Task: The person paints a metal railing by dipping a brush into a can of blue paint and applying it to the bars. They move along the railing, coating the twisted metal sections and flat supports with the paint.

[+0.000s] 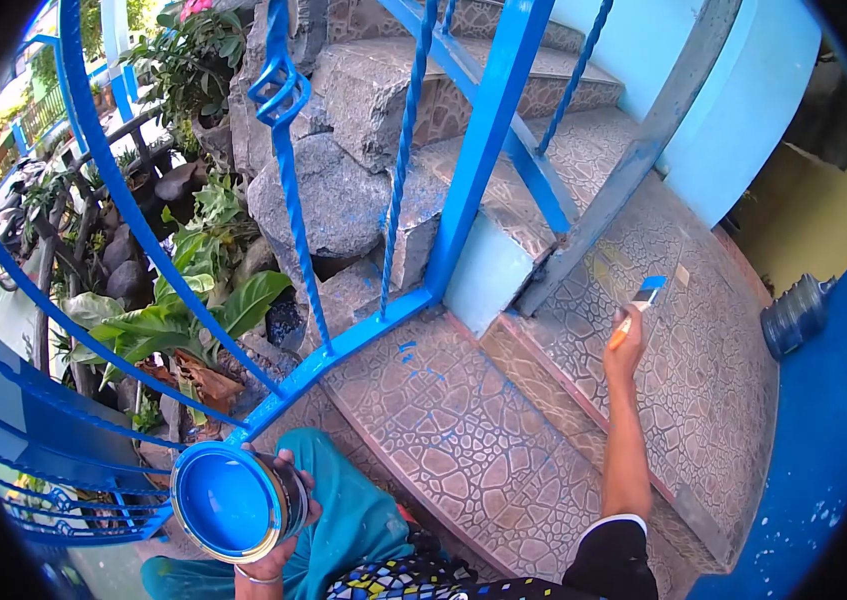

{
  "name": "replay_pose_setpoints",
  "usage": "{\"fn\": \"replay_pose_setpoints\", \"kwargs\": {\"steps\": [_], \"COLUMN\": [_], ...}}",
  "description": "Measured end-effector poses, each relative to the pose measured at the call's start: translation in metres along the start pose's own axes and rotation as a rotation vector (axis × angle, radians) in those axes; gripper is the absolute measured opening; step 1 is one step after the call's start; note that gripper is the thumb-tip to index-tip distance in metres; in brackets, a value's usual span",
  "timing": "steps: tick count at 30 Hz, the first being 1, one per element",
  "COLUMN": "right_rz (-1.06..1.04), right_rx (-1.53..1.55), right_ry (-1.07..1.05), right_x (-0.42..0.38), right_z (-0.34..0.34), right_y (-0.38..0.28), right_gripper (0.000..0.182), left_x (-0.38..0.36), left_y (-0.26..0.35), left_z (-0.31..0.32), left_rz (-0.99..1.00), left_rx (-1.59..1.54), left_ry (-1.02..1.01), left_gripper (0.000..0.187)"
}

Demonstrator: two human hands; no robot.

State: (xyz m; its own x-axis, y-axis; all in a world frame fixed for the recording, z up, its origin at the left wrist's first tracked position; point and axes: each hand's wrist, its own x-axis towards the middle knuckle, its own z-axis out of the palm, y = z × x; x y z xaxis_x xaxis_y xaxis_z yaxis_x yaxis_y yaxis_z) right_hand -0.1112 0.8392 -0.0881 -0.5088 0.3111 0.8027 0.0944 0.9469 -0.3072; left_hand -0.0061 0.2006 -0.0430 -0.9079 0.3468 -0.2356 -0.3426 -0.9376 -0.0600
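My left grip [291,500] is closed around the side of an open paint can [286,494] at the near left, fingers curled over its outer wall, its mouth turned up toward me and showing blue paint [228,502] inside. My right grip [626,345] pinches the orange handle of a paintbrush [646,296] out to the right, its blue-coated bristles pointing up and away from me over the stone-patterned landing [688,400]. The brush is apart from the bare grey post [643,150] to its left. Left of that post stands the blue metal railing [479,145], with twisted bars running down to a blue bottom rail [353,340]. Blue marks dot the near tiled step [483,450] below it. Beyond the rail, at left, are leafy plants [243,305] and rough rocks [318,200]; at far right, a blue water jug [796,317] lies tilted beside the landing.
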Motion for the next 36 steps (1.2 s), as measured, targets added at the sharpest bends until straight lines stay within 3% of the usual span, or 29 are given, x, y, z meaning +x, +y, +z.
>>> {"fn": "replay_pose_setpoints", "kwargs": {"steps": [1, 4, 5, 10, 13, 15, 20, 22, 27, 30, 31, 33, 36], "right_rz": [0.004, 0.127, 0.286, 0.294, 0.342, 0.384, 0.336, 0.394, 0.412, 0.422, 0.392, 0.312, 0.334], "right_rx": [-0.037, -0.054, -0.059, -0.053, -0.077, -0.09, -0.122, -0.113, -0.136, -0.137, -0.159, -0.206, -0.234], "right_ry": [-0.079, -0.325, -0.43, -0.414, -0.428, -0.434, -0.457, -0.479, -0.52, -0.576, -0.581, -0.545, -0.57], "right_x": [-0.005, -0.017, -0.013, -0.025, -0.021, -0.021, -0.016, -0.013, -0.018, -0.003, -0.005, -0.02, -0.018], "right_z": [0.007, 0.023, 0.019, 0.023, 0.024, 0.025, 0.019, 0.018, 0.022, 0.016, 0.017, 0.023, 0.022], "right_y": [0.002, 0.01, 0.002, 0.008, 0.006, -0.004, -0.007, -0.012, -0.004, -0.016, -0.016, 0.001, 0.002], "right_gripper": [0.028, 0.033, 0.038, 0.05, 0.051, 0.054, 0.058, 0.061, 0.066, 0.067, 0.067, 0.068, 0.069], "left_x": [0.002, 0.014, 0.018, 0.051, 0.066, 0.076, 0.081, 0.083, 0.069, 0.073, 0.064, 0.057, 0.059], "left_y": [-0.004, -0.011, -0.013, -0.017, -0.019, -0.016, -0.025, -0.032, -0.064, -0.1, -0.099, -0.111, -0.136], "left_z": [0.002, 0.0, -0.001, 0.002, -0.009, -0.013, 0.028, 0.058, 0.081, 0.163, 0.16, 0.151, 0.123], "left_rz": [-0.016, 0.013, 0.006, -0.128, -0.243, -0.305, -0.392, -0.383, -0.361, -0.271, -0.236, -0.186, -0.139], "left_rx": [-0.051, 0.056, 0.091, 0.123, -0.105, -0.148, 0.014, 0.103, -0.019, 0.373, 0.173, -0.067, -0.197], "left_ry": [-0.009, 0.056, 0.022, -0.185, -0.059, -0.086, -0.005, 0.002, 0.005, 0.391, 0.284, 0.124, -0.024], "left_gripper": [0.052, 0.066, 0.064, 0.059, 0.057, 0.051, 0.038, 0.04, 0.058, 0.07, 0.055, 0.047, 0.068]}}
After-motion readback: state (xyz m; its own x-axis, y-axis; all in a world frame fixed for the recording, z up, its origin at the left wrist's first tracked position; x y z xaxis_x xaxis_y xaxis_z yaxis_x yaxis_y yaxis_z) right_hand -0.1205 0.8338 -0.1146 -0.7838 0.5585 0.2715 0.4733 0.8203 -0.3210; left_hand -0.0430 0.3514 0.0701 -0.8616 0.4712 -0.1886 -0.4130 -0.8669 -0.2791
